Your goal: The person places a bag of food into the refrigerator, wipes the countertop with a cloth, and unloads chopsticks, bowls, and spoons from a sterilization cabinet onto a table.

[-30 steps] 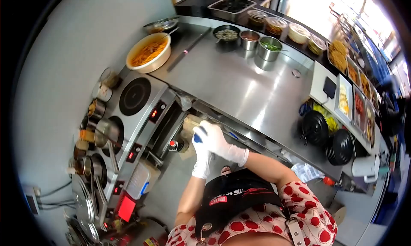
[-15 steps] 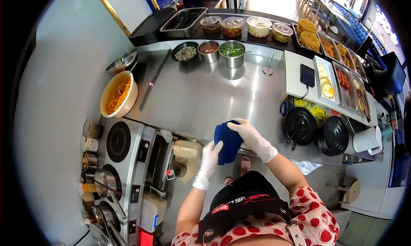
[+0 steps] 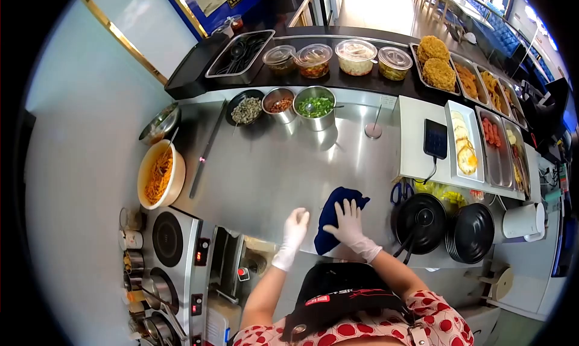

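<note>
A dark blue cloth (image 3: pixel 329 220) lies on the steel worktop (image 3: pixel 259 177) near its front edge. My right hand (image 3: pixel 348 226), in a white glove, rests flat on the cloth with its fingers spread. To the left, apart from the cloth, my gloved left hand (image 3: pixel 295 230) is over the worktop's front edge. Its fingers are curled together and nothing shows in them.
At the left stands a bowl of shredded orange food (image 3: pixel 160 174) near a long knife-like tool (image 3: pixel 207 153). Steel pots, one with chopped greens (image 3: pixel 315 107), line the back. Black pans (image 3: pixel 419 222) and stacked black bowls (image 3: pixel 470 232) sit at the right, beside blue-handled scissors (image 3: pixel 402 192).
The cloth has gone from being held up in both hands to lying on the worktop. My left hand has let go of it; my right hand has flattened onto it. The view has tilted up.
</note>
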Action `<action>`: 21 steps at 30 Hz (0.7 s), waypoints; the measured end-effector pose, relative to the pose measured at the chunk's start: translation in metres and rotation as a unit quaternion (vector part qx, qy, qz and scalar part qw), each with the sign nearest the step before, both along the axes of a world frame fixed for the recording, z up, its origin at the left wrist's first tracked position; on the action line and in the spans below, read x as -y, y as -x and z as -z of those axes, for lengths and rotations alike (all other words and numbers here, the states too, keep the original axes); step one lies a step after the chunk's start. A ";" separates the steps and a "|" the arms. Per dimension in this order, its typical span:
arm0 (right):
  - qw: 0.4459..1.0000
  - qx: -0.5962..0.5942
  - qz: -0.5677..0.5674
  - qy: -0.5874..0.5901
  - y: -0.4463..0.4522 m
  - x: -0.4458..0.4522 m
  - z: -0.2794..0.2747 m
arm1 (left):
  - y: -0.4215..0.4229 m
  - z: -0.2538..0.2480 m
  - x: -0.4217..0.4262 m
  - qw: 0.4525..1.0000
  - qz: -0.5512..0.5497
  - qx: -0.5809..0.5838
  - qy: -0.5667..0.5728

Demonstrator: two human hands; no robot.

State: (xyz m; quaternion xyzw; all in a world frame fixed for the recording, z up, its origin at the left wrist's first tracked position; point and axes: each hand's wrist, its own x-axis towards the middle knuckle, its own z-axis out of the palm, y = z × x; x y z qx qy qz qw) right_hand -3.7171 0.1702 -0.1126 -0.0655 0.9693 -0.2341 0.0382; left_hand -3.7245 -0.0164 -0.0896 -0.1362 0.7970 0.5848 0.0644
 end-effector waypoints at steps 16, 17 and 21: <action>0.981 -0.058 0.110 -0.148 0.151 0.003 0.016 | 0.141 0.030 0.030 0.882 0.377 -0.195 0.205; 0.979 -0.052 0.118 -0.156 0.152 0.006 0.014 | 0.150 0.027 0.037 0.891 0.391 -0.161 0.163; 0.981 -0.050 0.127 -0.138 0.152 0.008 0.013 | 0.211 -0.033 0.052 0.943 0.310 -0.121 -0.020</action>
